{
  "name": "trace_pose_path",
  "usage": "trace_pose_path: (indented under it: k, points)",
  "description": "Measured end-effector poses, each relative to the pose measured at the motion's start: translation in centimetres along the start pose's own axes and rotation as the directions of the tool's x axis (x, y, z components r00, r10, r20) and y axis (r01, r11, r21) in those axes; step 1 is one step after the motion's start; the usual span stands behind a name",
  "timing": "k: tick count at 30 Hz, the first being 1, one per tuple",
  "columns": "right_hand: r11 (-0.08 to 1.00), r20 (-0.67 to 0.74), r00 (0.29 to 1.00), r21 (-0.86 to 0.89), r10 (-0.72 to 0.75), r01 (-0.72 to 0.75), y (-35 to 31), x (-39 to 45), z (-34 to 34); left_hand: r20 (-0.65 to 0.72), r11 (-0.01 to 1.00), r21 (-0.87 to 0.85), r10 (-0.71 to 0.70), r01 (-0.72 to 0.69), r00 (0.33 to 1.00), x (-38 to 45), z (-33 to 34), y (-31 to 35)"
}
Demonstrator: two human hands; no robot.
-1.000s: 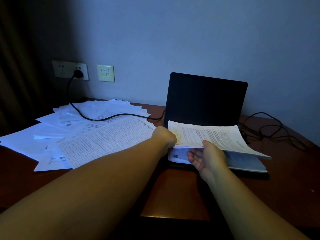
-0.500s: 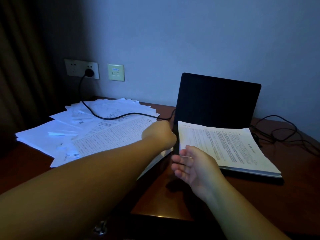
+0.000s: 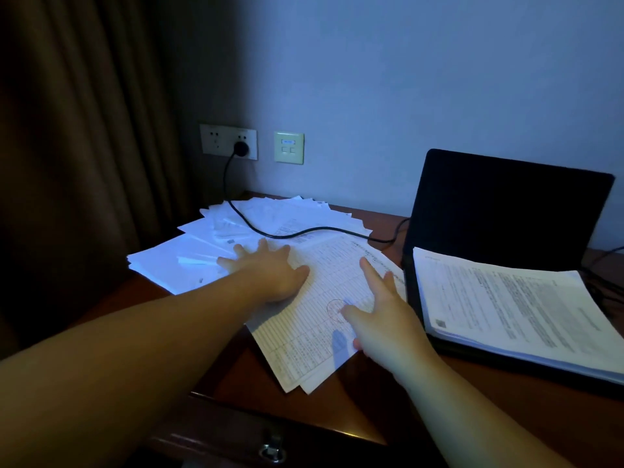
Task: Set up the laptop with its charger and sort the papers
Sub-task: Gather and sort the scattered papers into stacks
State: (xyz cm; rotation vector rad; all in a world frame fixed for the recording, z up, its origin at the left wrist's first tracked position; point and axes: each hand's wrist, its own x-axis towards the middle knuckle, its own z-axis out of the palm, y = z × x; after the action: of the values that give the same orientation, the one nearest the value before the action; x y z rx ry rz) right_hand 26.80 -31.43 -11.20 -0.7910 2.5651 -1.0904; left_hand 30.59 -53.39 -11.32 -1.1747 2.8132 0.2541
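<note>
Nearest the camera, a drawer front with a metal pull [image 3: 271, 451] sits below the edge of the dark wooden desk [image 3: 341, 405]. Both forearms extend over the desk. The right hand [image 3: 385, 320] lies with fingers spread and straight on a gridded sheet [image 3: 324, 319] whose corner overhangs toward the viewer. The left hand [image 3: 266, 271] rests flat, fingers splayed, on the same loose spread of papers [image 3: 202, 255], gripping nothing. To the right, a stacked sheaf of printed pages [image 3: 513, 309] lies on the keyboard of the open laptop [image 3: 506, 204], whose screen is dark. A black charger cable [image 3: 287, 233] crosses the fanned papers from the laptop's left side to a plug seated in the wall socket [image 3: 228, 141]. A second wall plate [image 3: 288, 147] is just beside it. A curtain [image 3: 84, 130] hangs at far left.
</note>
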Motion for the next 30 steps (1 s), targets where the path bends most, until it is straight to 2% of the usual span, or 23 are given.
trace_pose_path:
  k: [3, 7, 11, 14, 16, 19, 23, 27, 30]
  points:
    - [0.996, 0.069, 0.996, -0.066, -0.050, 0.054, -0.1, 0.2, 0.5, 0.006, 0.999, 0.027, 0.017, -0.017, 1.000, 0.2, 0.5, -0.6]
    - [0.973, 0.086, 0.992, -0.203, -0.093, 0.109, -0.1, 0.2, 1.2, -0.059, 0.999, 0.029, 0.014, -0.013, 0.998, 0.1, 0.2, -0.5]
    - [0.926, 0.089, 0.989, -0.350, -0.116, 0.140, -0.1, 0.0, 1.8, -0.111, 0.984, -0.177, -0.025, 0.005, 0.994, 0.5, -1.1, -0.8]
    - [0.907, 0.093, 0.987, -0.391, -0.130, 0.156, 0.0, 0.1, 1.9, -0.141, 0.905, -0.425, -0.096, 0.027, 0.985, 1.1, -2.3, -1.5]
    - [0.905, 0.098, 0.986, -0.393, -0.134, 0.162, 0.1, 0.2, 1.9, -0.111, 0.841, -0.535, -0.158, 0.074, 0.981, 1.5, -2.9, -2.1]
    - [0.909, 0.102, 0.985, -0.383, -0.137, 0.166, 0.3, 0.1, 1.8, -0.049, 0.793, -0.588, -0.233, 0.160, 0.971, 1.8, -3.3, -3.1]
    - [0.909, 0.107, 0.985, -0.384, -0.134, 0.166, 0.5, 0.2, 1.9, 0.094, 0.697, -0.674, -0.249, 0.246, 0.964, 1.6, -4.0, -3.9]
    - [0.904, 0.094, 0.984, -0.392, -0.149, 0.174, 0.6, 0.1, 2.0, 0.179, 0.672, -0.689, -0.207, 0.272, 0.962, 1.1, -4.4, -4.0]
    - [0.903, 0.093, 0.984, -0.392, -0.151, 0.176, 0.6, 0.0, 2.1, 0.191, 0.679, -0.678, -0.207, 0.281, 0.960, 0.8, -4.6, -3.8]
